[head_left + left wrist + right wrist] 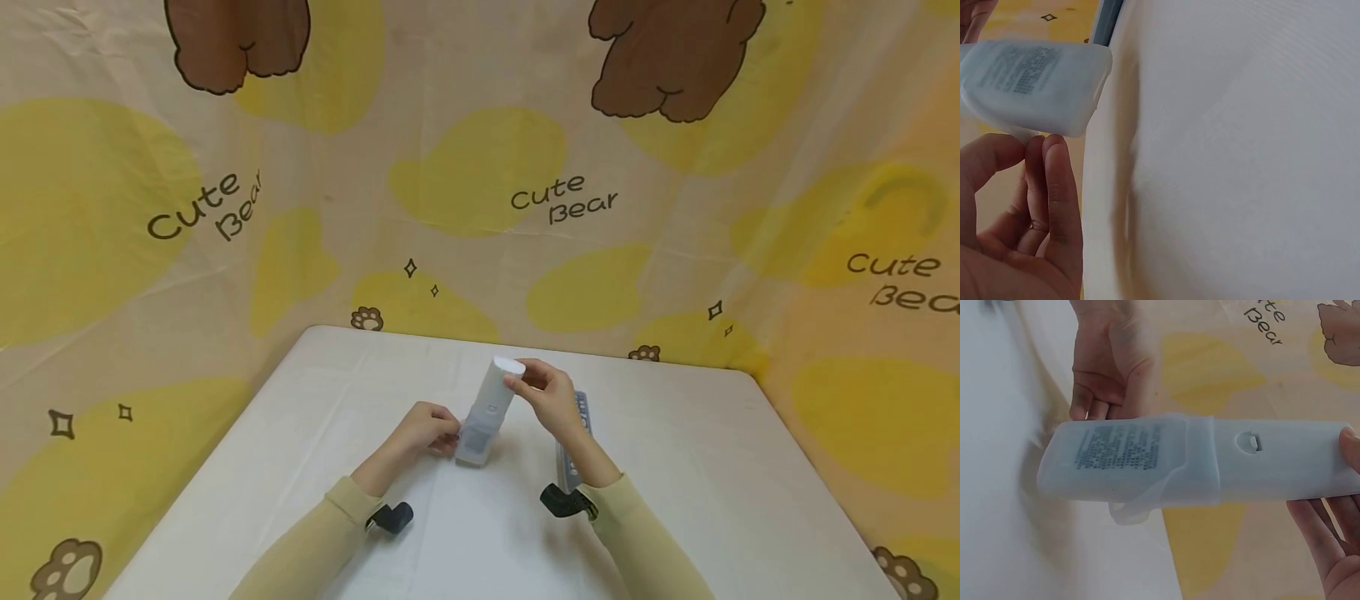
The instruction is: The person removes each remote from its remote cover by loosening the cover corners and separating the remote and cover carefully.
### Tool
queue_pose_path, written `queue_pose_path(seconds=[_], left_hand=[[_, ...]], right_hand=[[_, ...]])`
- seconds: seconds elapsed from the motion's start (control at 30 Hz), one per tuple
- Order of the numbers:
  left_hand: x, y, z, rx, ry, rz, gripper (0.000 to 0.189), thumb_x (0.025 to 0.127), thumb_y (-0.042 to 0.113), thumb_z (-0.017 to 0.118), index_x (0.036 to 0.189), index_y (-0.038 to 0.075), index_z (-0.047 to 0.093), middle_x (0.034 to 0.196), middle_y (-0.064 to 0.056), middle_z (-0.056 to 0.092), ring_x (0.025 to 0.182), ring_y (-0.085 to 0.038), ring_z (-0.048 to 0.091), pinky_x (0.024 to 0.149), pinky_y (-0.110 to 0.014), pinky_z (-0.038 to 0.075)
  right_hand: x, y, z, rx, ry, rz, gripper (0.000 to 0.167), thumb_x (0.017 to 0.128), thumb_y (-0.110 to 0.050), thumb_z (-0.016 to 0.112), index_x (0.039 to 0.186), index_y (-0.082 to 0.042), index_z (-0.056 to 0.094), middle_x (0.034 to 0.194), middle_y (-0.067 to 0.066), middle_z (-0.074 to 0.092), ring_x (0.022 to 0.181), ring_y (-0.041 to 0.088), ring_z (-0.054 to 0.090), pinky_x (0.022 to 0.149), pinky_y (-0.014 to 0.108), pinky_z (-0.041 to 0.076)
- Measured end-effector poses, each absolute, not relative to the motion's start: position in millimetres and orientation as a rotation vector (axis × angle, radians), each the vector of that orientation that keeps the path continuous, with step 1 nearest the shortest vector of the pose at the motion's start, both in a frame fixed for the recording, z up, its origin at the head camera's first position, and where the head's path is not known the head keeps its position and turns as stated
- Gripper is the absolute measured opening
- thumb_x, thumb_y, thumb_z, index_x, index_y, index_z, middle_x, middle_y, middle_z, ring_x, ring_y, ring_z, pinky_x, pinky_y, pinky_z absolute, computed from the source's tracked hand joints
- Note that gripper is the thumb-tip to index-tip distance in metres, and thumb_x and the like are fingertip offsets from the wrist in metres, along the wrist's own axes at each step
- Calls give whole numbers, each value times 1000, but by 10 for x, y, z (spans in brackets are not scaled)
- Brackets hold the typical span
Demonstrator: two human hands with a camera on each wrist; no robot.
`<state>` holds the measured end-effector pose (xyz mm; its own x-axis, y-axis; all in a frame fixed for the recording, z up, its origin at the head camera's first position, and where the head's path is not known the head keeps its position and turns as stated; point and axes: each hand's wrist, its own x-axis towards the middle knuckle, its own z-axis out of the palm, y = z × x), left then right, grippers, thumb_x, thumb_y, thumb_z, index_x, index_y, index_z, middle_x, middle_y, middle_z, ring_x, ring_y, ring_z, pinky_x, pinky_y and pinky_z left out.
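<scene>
A white remote control (pixel 498 387) is tilted above the table with its back showing. A translucent silicone sleeve (pixel 1200 462) covers its lower part, and a printed label shows through. My right hand (pixel 551 400) holds the bare upper end between thumb and fingers. At the lower end, my left hand (pixel 427 427) has thumb and fingertips together on a pale edge of the sleeve (pixel 1025 133), pinching it. A loose fold of the sleeve hangs off one side in the right wrist view.
A blue-grey remote (pixel 582 410) with pale buttons lies on the white table (pixel 675 467), partly hidden behind my right forearm. A patterned cloth (pixel 450 167) hangs around the table. Black wrist cameras (pixel 393 517) sit at both cuffs.
</scene>
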<state>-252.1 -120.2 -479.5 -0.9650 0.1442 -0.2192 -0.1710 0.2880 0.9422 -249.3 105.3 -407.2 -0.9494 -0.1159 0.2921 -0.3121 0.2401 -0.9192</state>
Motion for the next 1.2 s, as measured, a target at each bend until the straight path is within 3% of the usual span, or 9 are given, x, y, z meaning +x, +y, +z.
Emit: queue_pose_path(seconds=[0.2,0.8,1.2], left_hand=[[-2525,-1213,-4752,-36,2361,1679,9,81,4,64,80,-4,68,67,-7,65,58,-15,61,55,-29,56],[-2494,-1234,-4681,-96,2418,1651,12,82,9,62,81,-2,67,75,-8,67,66,-16,62,60,-31,56],[-2527,-1212,-4698,-116,2186,1708,40,93,27,55,109,-9,62,83,-6,64,64,-10,53,54,-18,45]], right_hand=[[-2487,1064,-4060,388,-2319,1812,31,83,-16,72,111,-2,66,104,15,68,97,27,66,83,36,56],[-2481,1038,-4009,404,-2283,1840,36,84,-19,72,113,0,65,107,17,68,97,27,66,81,27,56],[-2472,1035,-3987,471,-2286,1900,35,86,-12,69,117,2,62,110,21,65,100,29,65,82,27,56]])
